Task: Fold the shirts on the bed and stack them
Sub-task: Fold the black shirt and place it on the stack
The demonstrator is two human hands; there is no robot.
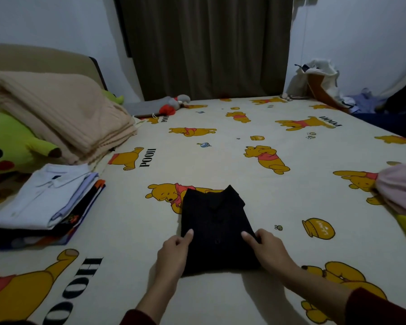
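A black collared shirt (215,224) lies folded into a compact rectangle on the bed (220,148), collar pointing away from me. My left hand (174,254) grips its left edge, thumb on top and fingers tucked under. On the opposite edge my right hand (270,250) holds the cloth the same way. A stack of folded shirts (45,205) sits at the left, with a white collared shirt on top and dark ones below.
A folded beige blanket (61,113) and a yellow plush toy (12,146) lie at the far left. Pink cloth (401,191) lies at the right edge. A grey plush (176,103), a dark curtain (209,43) and white bags (319,78) stand at the back.
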